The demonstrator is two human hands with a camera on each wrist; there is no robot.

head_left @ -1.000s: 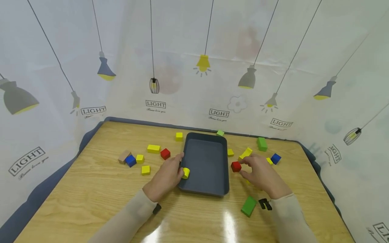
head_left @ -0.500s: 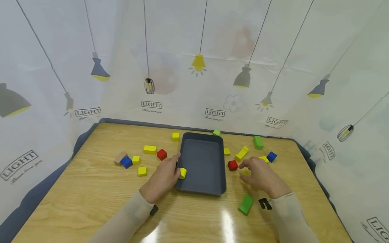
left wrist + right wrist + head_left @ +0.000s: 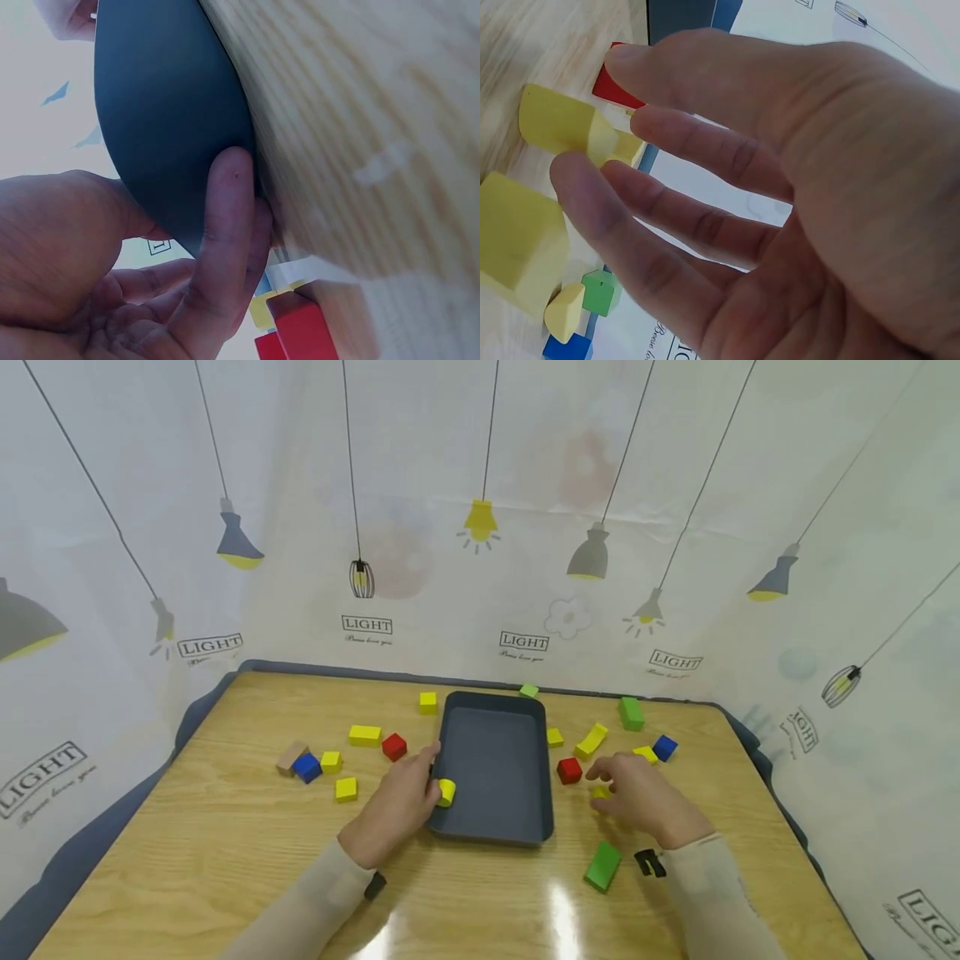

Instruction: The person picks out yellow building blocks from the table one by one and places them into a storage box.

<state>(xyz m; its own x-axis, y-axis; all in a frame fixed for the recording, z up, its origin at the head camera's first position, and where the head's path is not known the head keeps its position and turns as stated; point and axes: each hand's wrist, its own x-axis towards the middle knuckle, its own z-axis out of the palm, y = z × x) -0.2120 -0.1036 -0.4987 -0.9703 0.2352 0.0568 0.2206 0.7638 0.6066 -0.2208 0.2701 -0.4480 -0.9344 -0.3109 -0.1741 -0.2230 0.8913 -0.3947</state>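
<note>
My left hand (image 3: 397, 802) grips the left wall of a dark grey tray (image 3: 495, 768), thumb over the rim and fingers (image 3: 229, 202) along the outside in the left wrist view. Inside the tray, right by that thumb, is a yellow cylinder (image 3: 446, 792). Beyond the tray's right side, my right hand (image 3: 645, 793) hovers low with spread, slightly bent fingers and an empty palm. A red cube (image 3: 569, 771) lies just left of its fingertips. Partly covered by the hand is a yellow block (image 3: 602, 792); the right wrist view shows yellow blocks (image 3: 562, 124) past the fingertips.
Left of the tray lie a red cube (image 3: 394, 747), several yellow blocks (image 3: 365, 736), a blue cube (image 3: 307, 767) and a wooden block (image 3: 292, 757). Rightward are green blocks (image 3: 603, 866), another blue cube (image 3: 664, 747) and a long yellow block (image 3: 592, 740). A printed curtain (image 3: 435, 568) hangs behind.
My right hand has drawn back a little from the red cube, which stays put, and is now over the yellow block. My left hand keeps its grip on the tray. The head view has shifted slightly.
</note>
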